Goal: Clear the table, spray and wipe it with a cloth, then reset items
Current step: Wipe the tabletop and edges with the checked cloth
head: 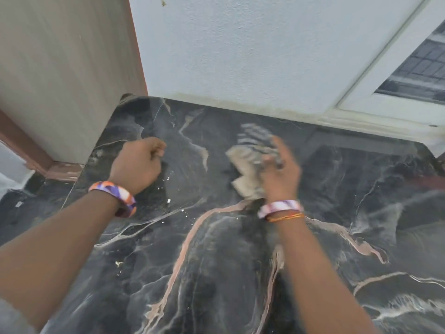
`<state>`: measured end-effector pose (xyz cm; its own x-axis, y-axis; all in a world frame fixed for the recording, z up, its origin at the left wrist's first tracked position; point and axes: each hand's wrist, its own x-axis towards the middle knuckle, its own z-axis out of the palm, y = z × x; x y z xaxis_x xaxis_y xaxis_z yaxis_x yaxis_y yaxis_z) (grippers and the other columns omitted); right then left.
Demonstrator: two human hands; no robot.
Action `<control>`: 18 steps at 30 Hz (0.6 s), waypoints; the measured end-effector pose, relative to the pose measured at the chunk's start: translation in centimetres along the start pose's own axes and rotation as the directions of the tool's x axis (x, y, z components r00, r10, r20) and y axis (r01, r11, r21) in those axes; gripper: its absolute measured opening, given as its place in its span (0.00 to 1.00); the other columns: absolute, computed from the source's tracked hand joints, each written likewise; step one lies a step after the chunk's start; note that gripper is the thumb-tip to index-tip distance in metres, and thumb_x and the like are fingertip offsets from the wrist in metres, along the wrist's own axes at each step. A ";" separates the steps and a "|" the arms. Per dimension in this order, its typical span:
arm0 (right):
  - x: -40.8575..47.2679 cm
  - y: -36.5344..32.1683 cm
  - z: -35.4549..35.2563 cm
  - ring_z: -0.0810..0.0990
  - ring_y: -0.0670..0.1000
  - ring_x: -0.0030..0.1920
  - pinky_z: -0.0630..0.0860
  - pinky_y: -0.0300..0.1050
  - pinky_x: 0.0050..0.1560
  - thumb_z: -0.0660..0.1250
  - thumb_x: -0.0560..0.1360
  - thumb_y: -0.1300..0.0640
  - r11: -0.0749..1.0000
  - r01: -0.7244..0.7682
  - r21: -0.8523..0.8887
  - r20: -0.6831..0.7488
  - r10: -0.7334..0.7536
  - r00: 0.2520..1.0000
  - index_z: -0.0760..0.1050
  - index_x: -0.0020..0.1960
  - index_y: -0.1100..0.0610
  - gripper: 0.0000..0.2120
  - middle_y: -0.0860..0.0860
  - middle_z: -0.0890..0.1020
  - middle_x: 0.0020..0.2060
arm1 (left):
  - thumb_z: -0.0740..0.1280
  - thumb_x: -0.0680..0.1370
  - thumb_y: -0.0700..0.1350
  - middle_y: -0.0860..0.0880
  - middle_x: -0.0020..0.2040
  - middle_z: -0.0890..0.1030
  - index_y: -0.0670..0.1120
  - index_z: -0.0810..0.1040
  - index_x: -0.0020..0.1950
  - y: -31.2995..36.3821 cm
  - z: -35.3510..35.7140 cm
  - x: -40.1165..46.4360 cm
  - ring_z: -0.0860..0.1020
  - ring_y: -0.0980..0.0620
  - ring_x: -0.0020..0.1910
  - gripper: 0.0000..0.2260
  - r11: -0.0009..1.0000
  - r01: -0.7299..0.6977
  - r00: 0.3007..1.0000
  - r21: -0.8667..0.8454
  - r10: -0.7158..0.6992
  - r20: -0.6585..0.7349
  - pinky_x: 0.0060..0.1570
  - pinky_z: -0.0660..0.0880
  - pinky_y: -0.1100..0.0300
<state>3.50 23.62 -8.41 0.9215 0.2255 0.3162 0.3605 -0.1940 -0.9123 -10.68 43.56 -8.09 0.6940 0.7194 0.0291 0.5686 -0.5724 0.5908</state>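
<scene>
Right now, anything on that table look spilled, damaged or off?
Yes. White crumbs lie scattered on the dark marble table beside the left hand, unwiped. A pale crack-like line runs near the far left corner; vein or damage, cannot tell. The right hand holds the cloth, blurred.

Soft daylight, no hard shadows; motion blur on right hand (280, 172), edges warped.

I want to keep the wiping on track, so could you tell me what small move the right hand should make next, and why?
Probably sweep the cloth under the right hand leftward toward the white crumbs near the left hand, since they lie scattered on the dark marble table beside the spot being wiped.
</scene>
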 end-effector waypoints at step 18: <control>7.0 0.0 15.1 0.57 0.64 0.71 0.56 0.59 0.68 0.54 0.78 0.44 0.457 0.113 -0.882 0.267 0.288 0.920 0.58 0.73 0.56 0.27 0.61 0.60 0.73 | 0.64 0.74 0.39 0.41 0.59 0.79 0.43 0.78 0.58 -5.3 -4.1 2.7 0.77 0.40 0.58 0.13 0.999 0.002 0.988 0.035 0.003 -0.157 0.62 0.72 0.48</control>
<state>7.79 39.62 -10.12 0.9128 0.4063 -0.0414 0.3962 -0.9056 -0.1515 -13.66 50.17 -7.83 0.6177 0.7705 0.1572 0.5855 -0.5840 0.5622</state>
